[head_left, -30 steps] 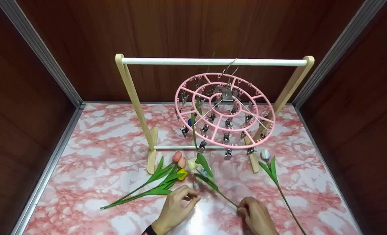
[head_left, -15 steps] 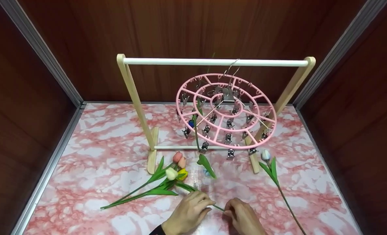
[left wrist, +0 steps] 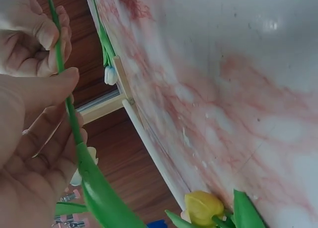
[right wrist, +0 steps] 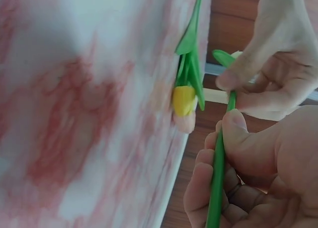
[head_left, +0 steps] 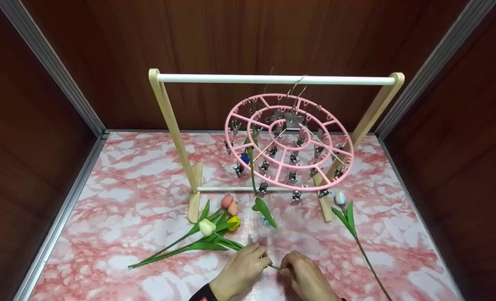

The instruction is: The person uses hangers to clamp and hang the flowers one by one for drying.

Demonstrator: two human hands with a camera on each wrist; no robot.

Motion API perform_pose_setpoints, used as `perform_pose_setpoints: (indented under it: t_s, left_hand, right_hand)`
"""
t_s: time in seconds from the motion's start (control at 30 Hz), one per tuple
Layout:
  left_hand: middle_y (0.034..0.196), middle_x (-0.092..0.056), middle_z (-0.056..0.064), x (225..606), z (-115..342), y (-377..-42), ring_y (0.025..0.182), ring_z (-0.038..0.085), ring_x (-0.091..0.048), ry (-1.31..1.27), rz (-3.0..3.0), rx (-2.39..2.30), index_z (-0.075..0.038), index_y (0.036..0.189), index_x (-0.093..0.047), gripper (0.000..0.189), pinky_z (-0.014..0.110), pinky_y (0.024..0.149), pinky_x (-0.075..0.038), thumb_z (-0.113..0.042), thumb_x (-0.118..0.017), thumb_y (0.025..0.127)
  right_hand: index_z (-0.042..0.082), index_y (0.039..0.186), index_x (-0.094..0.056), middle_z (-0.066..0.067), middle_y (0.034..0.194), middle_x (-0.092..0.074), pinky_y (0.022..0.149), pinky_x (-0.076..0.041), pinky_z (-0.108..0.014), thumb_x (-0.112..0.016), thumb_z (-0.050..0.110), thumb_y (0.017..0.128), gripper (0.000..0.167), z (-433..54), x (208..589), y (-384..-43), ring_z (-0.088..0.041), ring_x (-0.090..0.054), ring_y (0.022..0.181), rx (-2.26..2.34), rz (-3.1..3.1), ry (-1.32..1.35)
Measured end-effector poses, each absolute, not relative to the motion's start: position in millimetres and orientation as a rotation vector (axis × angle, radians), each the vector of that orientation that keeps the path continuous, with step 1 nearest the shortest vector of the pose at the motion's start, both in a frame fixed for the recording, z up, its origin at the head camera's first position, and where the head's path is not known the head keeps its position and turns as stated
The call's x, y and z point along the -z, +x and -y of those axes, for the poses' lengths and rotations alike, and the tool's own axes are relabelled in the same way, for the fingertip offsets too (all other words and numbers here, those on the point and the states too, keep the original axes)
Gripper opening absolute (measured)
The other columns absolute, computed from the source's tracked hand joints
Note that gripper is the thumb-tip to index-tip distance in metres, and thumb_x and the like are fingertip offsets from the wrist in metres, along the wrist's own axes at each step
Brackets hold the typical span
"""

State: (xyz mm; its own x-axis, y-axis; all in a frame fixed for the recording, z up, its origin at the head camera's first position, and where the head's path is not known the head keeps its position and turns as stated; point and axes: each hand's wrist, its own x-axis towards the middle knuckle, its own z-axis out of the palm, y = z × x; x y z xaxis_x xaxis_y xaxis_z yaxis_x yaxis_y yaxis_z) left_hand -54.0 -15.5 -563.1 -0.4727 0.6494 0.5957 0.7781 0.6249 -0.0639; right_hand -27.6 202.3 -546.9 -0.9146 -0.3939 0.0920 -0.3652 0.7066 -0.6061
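Note:
A white tulip [head_left: 207, 227] with a green stem is held between both hands, its bloom toward the left. My left hand [head_left: 245, 267] pinches the stem below the leaves, thumb against fingers. Close by, my right hand [head_left: 307, 276] pinches the same stem nearer its end; in the right wrist view the stem [right wrist: 216, 176] runs under the thumb and across the fingers. The left wrist view shows a long leaf [left wrist: 102, 193] just past the left fingers. Below the white bloom lie tulips with pink and yellow blooms, the yellow tulip [head_left: 233, 223] nearest.
A pink round clip hanger [head_left: 281, 161] hangs from the white rail [head_left: 231, 78] of a wooden stand, with many metal clips. Greenery with a blue bloom [head_left: 245, 158] hangs at its left side. A white-blue tulip [head_left: 340, 198] lies at the right on the marbled table [head_left: 118, 167].
The white tulip has swung left over the other tulips. My left hand has taken hold of its stem, and my right hand has moved left, closer to it.

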Motion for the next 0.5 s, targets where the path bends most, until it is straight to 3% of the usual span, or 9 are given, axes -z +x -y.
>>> perform_pose_setpoints:
  t_s: [0.1, 0.27, 0.5]
  left_hand:
    - [0.088, -0.064, -0.01, 560.7, 16.4, -54.7, 0.085, 0.009, -0.062, -1.103, 2.253, 0.255, -0.023, 0.076, -0.064, 0.029, 0.02, 0.078, -0.052, -0.012, -0.089, 0.065]
    - [0.087, -0.062, -0.009, 554.0, 19.9, -56.0, 0.085, 0.009, -0.062, -1.106, 2.25, 0.265, -0.022, 0.078, -0.065, 0.025, 0.021, 0.078, -0.052, -0.008, -0.083, 0.068]
    - [0.088, -0.064, -0.007, 538.1, 28.8, -58.1, 0.081, 0.009, -0.06, -1.086, 2.275, 0.366, -0.02, 0.084, -0.071, 0.022, 0.02, 0.072, -0.05, -0.005, -0.081, 0.072]
  right_hand:
    - [0.015, 0.085, -0.065, 0.008, 0.081, -0.062, 0.059, -0.048, -0.022, -0.078, 0.001, 0.09, 0.02, -202.4, 544.5, -27.7, 0.0, -0.055, 0.071, 1.017, -2.906, -0.694]
    - [0.014, 0.087, -0.069, 0.007, 0.081, -0.066, 0.061, -0.053, -0.019, -0.08, -0.009, 0.082, 0.026, -204.6, 541.6, -30.0, -0.003, -0.061, 0.073, 1.101, -3.027, -0.868]
    - [0.017, 0.104, -0.073, 0.005, 0.084, -0.069, 0.06, -0.056, -0.016, -0.086, 0.004, 0.083, 0.027, -210.7, 530.2, -34.6, 0.001, -0.063, 0.072, 1.497, -2.999, -0.785]
